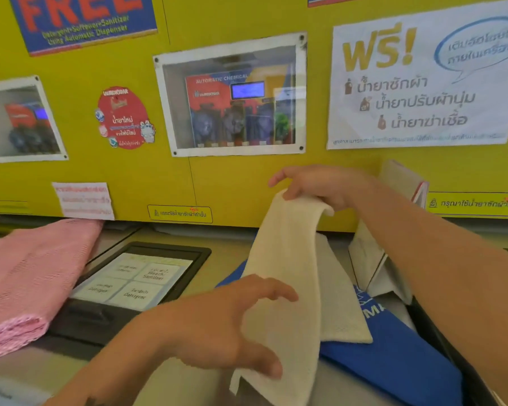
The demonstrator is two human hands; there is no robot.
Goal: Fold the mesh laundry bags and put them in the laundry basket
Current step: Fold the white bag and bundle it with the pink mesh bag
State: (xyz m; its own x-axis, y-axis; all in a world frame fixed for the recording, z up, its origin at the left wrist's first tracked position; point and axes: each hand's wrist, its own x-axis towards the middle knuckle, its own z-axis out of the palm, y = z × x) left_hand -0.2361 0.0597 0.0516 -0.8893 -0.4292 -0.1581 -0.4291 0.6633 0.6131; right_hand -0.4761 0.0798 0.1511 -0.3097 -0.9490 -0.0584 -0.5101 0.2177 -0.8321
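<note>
Fingers pinching cream mesh bag

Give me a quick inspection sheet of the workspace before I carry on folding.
Surface: grey machine top with a black-framed detergent label panel.
Job's things: cream mesh bag, folded over, lifted off the surface; pink folded stack at left; laundry basket not in view.
Clutter: blue cloth item under the cream bag; white card stand behind.
Hands: right hand pinches the bag's top fold; left hand grips its lower part.
Cables: nothing seen.
Surroundings: yellow wall with posters and dispenser windows.
</note>
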